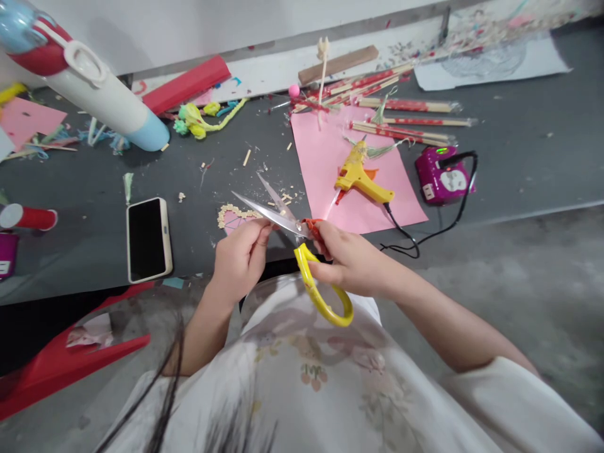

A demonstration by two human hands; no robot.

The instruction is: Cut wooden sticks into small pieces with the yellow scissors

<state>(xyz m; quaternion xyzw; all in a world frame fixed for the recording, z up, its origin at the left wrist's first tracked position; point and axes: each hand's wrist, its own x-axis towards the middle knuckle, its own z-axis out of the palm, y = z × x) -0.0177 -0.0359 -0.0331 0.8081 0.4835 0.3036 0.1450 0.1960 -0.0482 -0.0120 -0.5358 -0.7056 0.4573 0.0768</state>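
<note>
My right hand (346,258) grips a pair of scissors (278,217) with one yellow and one red-orange handle loop. The blades are spread and point away to the left, above the table. My left hand (240,258) is closed in a pinch just beside the blades; whatever it holds is hidden by the fingers. Under and behind the left hand lies a pink paper heart (234,220) edged with short pale wooden bits. Small cut pieces of stick (285,200) are scattered near the blade tips.
A yellow glue gun (361,175) rests on pink paper (314,148), its cord running to a purple box (443,176). Wrapped sticks (410,104) lie behind. To the left are a phone (148,239), a bottle (106,91) and a red thread spool (33,218).
</note>
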